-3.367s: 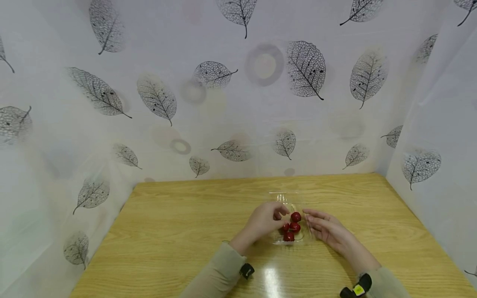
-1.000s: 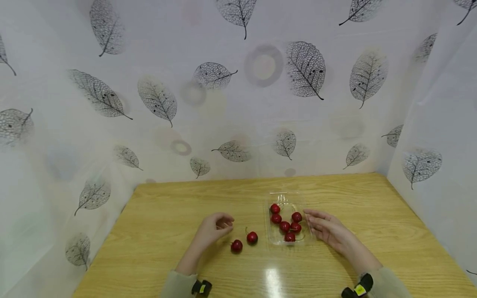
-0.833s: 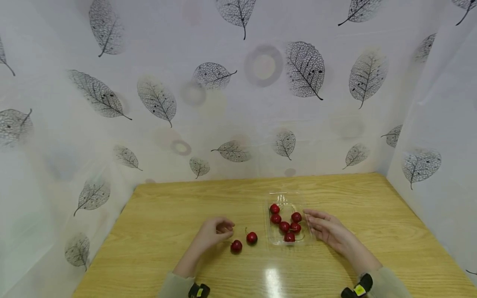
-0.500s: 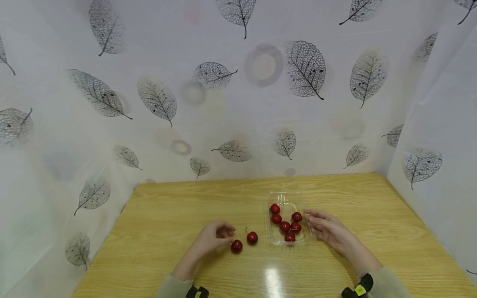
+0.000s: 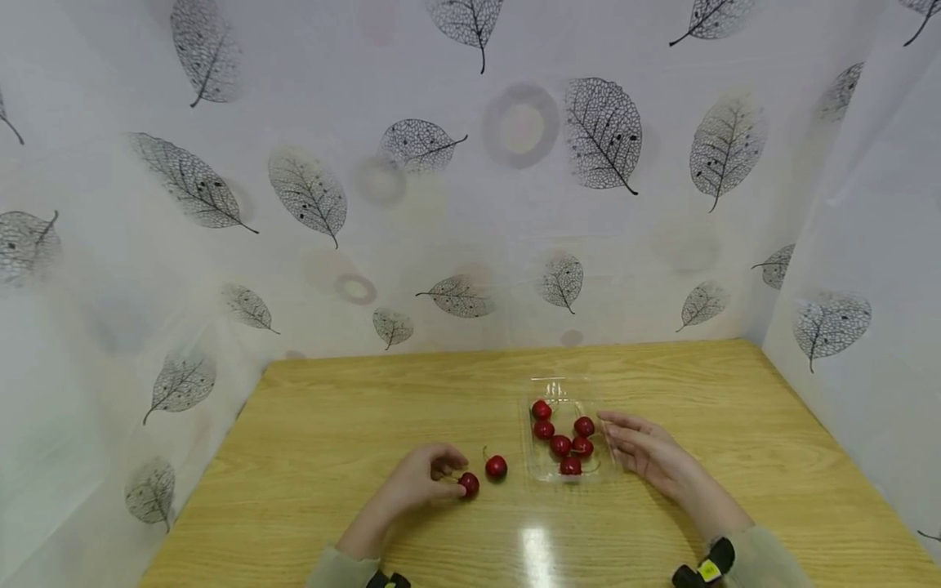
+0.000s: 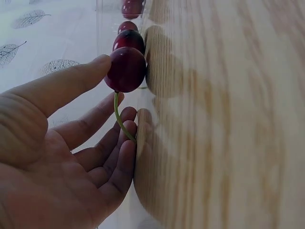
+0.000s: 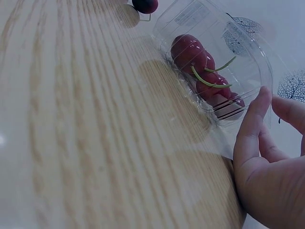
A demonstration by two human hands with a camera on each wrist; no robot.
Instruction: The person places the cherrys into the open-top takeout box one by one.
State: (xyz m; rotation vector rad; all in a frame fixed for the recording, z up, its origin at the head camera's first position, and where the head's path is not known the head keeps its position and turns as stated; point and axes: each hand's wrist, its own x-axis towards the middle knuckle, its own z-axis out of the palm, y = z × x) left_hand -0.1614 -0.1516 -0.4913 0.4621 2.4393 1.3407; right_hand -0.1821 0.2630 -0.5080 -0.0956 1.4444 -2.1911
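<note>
My left hand is at a dark red cherry on the wooden table. In the left wrist view, the thumb touches the cherry's side, while the other fingers curve loosely near its green stem, apart from the fruit. Just beyond lies a second loose cherry, stem upward. To the right stands a clear plastic box with several cherries inside. My right hand has its fingers extended against the box's right side, fingertips right at the rim.
The wooden table reaches back to a white leaf-printed sheet, which also covers both sides. A band with a black device sits at the right wrist, and another black device shows at the left.
My left hand left the box, came back to the loose cherries, then moved slightly toward me and right, until the thumb met the nearer cherry. The right hand stays at the box.
</note>
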